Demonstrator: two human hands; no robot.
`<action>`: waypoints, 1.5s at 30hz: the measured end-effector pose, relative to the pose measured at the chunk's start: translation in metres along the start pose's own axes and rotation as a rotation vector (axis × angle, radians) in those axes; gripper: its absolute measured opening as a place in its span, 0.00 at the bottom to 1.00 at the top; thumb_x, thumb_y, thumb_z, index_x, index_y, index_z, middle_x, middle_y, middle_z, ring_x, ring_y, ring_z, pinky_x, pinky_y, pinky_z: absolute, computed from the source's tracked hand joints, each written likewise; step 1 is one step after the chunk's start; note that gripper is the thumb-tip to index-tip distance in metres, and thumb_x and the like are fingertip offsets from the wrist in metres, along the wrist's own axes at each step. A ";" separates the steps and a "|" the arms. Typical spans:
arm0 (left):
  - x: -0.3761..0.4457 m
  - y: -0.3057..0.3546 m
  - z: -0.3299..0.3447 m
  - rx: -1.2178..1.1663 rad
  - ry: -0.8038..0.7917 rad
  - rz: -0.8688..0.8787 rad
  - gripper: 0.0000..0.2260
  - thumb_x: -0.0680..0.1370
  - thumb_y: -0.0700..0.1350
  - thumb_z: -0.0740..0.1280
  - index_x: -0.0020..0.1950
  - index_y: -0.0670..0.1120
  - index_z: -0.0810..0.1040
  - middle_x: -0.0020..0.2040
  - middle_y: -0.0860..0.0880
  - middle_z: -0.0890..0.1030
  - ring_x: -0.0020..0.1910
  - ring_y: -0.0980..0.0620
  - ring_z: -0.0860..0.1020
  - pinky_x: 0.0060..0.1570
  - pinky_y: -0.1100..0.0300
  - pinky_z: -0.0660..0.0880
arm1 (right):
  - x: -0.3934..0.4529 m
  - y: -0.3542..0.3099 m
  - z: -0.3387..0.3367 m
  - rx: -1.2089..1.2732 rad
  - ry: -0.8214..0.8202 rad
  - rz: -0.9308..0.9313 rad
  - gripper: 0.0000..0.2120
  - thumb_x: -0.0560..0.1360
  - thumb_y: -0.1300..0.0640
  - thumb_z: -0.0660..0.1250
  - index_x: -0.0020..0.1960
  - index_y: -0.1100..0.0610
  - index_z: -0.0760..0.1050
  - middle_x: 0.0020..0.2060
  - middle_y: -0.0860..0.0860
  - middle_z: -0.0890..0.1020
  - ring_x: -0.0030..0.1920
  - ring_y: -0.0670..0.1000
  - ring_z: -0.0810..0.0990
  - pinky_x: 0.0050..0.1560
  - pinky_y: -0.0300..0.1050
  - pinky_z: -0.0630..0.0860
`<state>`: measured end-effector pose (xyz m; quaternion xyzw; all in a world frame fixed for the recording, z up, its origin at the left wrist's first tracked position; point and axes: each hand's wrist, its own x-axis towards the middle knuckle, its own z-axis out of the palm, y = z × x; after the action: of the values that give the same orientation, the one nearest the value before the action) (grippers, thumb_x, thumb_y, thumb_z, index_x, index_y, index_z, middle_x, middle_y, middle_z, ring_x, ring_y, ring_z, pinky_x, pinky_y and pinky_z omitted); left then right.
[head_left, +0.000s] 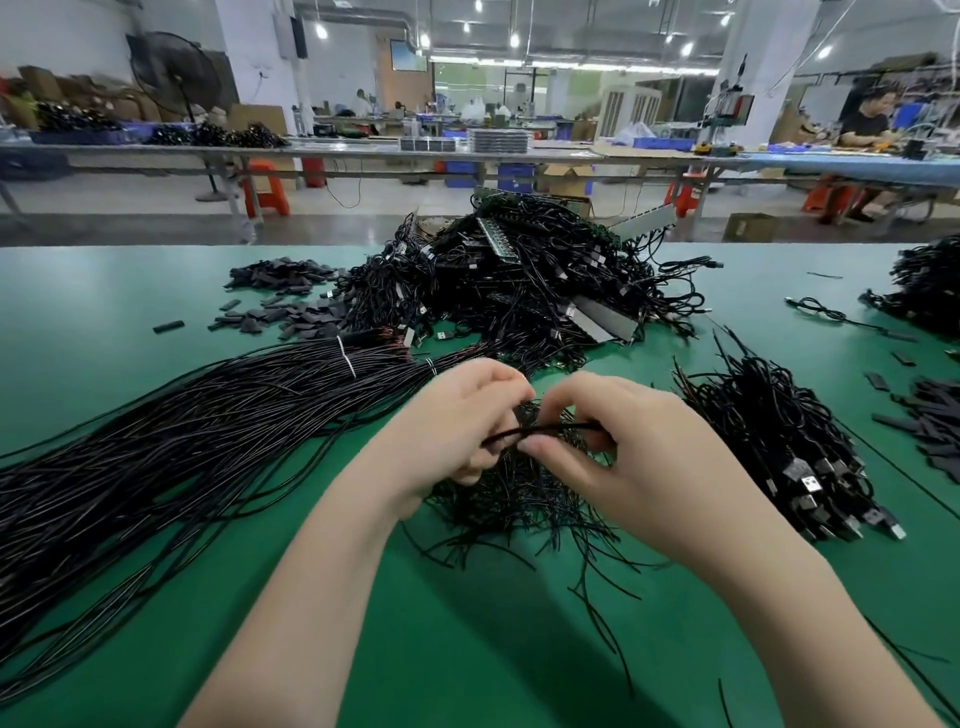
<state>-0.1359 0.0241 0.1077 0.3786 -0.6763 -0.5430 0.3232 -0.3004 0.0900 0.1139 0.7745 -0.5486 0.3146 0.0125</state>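
My fingers hide both ends of the thin black wire (550, 430). My left hand (457, 415) and right hand (639, 452) pinch it crosswise, left to right, over the heap of short black wire offcuts (519, 499).

The worktop (156, 291) is plain green. The wire (545, 430) between the left hand (457, 415) and the right hand (634, 447) is black. Left of the left hand, the long wires (156, 441) are glossy black, banded by white ties (347, 356). Beyond both hands, the heap (519, 280) is black with grey strips. Right of the right hand, the plugs (802, 480) are black with silver tips.
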 end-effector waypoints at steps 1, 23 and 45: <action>-0.001 0.001 -0.003 -0.032 0.034 0.011 0.07 0.81 0.45 0.58 0.49 0.49 0.76 0.28 0.54 0.73 0.22 0.57 0.66 0.21 0.65 0.60 | 0.000 -0.001 -0.002 0.040 0.003 -0.013 0.11 0.71 0.38 0.62 0.44 0.43 0.75 0.32 0.38 0.74 0.37 0.41 0.74 0.35 0.39 0.70; -0.016 0.019 -0.014 -0.448 -0.072 0.131 0.19 0.78 0.57 0.58 0.35 0.53 0.82 0.36 0.48 0.84 0.37 0.49 0.84 0.38 0.59 0.80 | -0.002 -0.012 0.045 0.694 -0.343 0.178 0.15 0.79 0.46 0.60 0.40 0.51 0.79 0.26 0.49 0.78 0.27 0.47 0.76 0.32 0.35 0.69; -0.028 0.032 -0.018 -0.669 -0.255 0.263 0.17 0.78 0.55 0.58 0.45 0.51 0.85 0.37 0.51 0.84 0.38 0.53 0.84 0.40 0.59 0.80 | -0.004 -0.003 0.010 0.943 -0.602 0.297 0.17 0.78 0.42 0.62 0.39 0.52 0.76 0.25 0.46 0.66 0.23 0.46 0.63 0.26 0.39 0.64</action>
<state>-0.1115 0.0432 0.1418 0.0915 -0.5391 -0.7305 0.4090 -0.2937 0.0911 0.1050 0.6666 -0.4313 0.2892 -0.5348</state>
